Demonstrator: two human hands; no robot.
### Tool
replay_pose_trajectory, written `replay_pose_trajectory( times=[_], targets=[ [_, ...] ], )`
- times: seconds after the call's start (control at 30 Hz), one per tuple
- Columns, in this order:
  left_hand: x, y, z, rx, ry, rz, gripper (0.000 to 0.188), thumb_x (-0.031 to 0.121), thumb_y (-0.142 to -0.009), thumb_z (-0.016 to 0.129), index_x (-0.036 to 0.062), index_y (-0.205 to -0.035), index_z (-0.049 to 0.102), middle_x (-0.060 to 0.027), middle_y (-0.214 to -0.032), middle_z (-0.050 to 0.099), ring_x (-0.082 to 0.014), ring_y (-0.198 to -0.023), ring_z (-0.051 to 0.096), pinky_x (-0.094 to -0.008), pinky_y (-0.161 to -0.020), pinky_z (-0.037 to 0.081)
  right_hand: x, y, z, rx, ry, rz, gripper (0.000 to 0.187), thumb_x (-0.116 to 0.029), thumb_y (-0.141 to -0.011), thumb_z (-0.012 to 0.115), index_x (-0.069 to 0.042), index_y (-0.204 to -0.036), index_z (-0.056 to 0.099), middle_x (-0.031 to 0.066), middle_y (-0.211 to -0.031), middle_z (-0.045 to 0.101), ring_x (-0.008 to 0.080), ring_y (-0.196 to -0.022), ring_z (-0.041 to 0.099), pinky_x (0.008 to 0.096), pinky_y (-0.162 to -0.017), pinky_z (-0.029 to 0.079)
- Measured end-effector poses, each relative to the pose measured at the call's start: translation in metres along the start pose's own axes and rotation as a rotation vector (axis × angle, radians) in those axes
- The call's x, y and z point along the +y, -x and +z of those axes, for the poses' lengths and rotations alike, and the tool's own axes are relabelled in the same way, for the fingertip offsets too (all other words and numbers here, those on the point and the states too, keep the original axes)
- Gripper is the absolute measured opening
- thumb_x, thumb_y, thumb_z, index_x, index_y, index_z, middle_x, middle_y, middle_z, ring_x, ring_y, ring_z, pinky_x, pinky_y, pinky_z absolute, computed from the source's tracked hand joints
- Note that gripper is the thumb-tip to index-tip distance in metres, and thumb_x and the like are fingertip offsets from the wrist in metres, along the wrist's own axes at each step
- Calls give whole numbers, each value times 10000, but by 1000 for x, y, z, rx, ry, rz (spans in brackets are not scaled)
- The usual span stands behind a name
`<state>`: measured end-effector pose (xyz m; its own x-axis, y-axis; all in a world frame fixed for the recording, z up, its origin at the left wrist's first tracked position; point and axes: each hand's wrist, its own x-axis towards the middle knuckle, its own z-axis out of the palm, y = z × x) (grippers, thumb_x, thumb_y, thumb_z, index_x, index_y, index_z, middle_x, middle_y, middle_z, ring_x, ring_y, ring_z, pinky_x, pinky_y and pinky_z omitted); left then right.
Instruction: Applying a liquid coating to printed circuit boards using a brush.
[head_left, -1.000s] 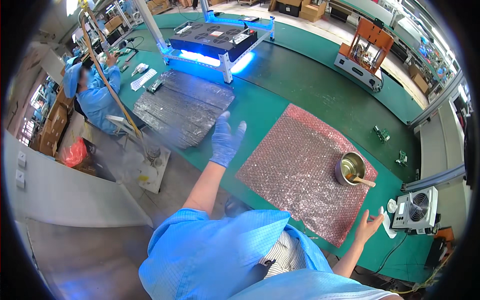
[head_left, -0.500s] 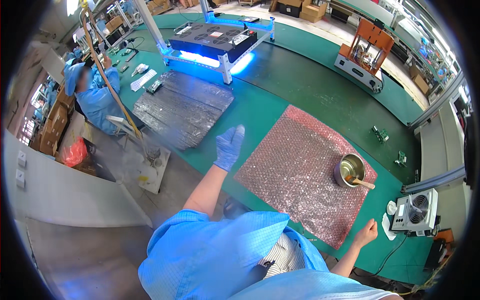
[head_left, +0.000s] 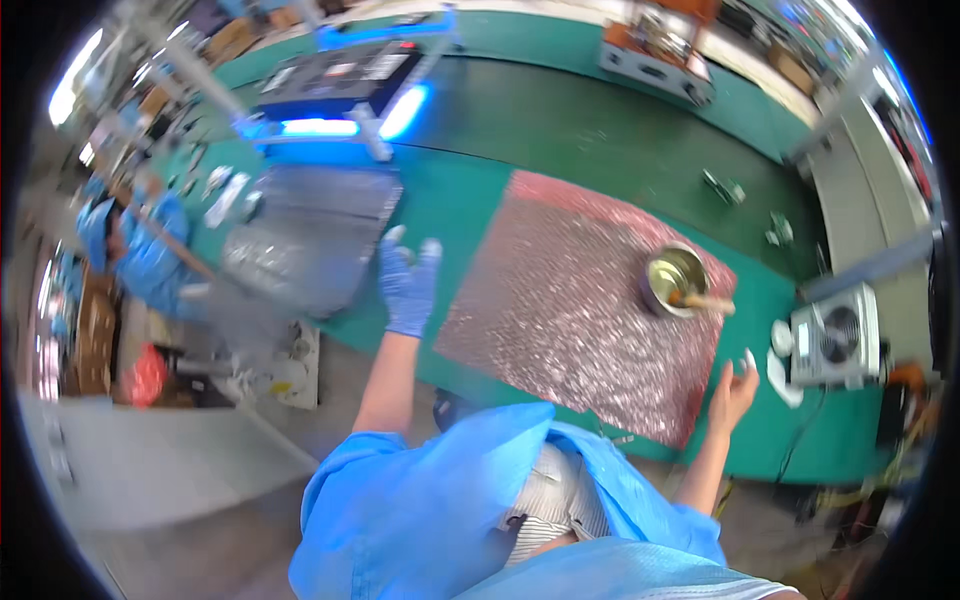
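My left hand (head_left: 408, 290), in a blue glove with pale fingertips, is raised with its fingers apart and nothing in it. It is over the green bench, between a silver sheet (head_left: 315, 220) and a pink bubble-wrap sheet (head_left: 575, 290). My right hand (head_left: 733, 395) is bare apart from a white cover on one fingertip. Its fingers are spread and hold nothing, near the right edge of the bubble wrap. On that sheet stands a metal bowl (head_left: 654, 298) with yellowish liquid inside. A wooden-handled tool (head_left: 712, 303), its head hidden in the bowl, leans over the rim.
A fan-fronted white device (head_left: 838, 338) stands at right beside a white cloth (head_left: 783, 380). Small green circuit boards (head_left: 722, 188) lie beyond the bubble wrap. A black fan unit (head_left: 335, 78) sits on a blue-lit frame at far left. A blue-clad person (head_left: 150, 250) works at left.
The view has shifted and blurred. My left hand has spread its fingers from a closed shape. My right hand has opened from a fist and reaches farther forward, toward the bowl.
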<state>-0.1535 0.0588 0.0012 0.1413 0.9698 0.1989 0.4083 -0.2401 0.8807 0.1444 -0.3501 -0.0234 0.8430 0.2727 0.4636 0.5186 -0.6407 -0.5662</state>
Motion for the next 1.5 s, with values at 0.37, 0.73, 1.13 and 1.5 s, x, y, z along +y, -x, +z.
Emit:
replay_pose_trajectory(
  times=[0.37,0.73,1.13,1.5],
  targets=[
    [4,-11,26,-12,243,175,347,275,-892,514,85,-603,490,51,-527,390,-39,-493,337,-250,-430,248,21,-7,15,133,-198,258,326,-141,-792,567,-16,-583,350,26,-455,305,75,-432,293,307,-395,261],
    [125,-75,137,-565,-187,353,470,379,-790,614,64,-1113,482,-109,-991,529,-237,-861,540,-344,-767,441,15,-75,14,-212,-174,253,372,-212,-774,589,-95,-1121,520,126,-1024,527,206,-773,593,311,-659,452],
    [214,-69,428,-1359,-104,191,668,483,-770,597,138,-1296,371,-103,-1192,482,-223,-1007,512,-333,-735,505,60,-112,77,-275,495,-74,509,-322,-809,536,-75,-1243,438,139,-1296,388,310,-1214,331,420,-981,250],
    [184,-41,532,-1156,-101,157,436,433,-774,578,64,-1002,615,-124,-914,638,-209,-801,626,-306,-712,499,58,-108,75,-312,481,-27,509,-304,-780,567,-73,-1220,460,134,-1286,397,323,-1205,339,426,-978,255]
  ],
)
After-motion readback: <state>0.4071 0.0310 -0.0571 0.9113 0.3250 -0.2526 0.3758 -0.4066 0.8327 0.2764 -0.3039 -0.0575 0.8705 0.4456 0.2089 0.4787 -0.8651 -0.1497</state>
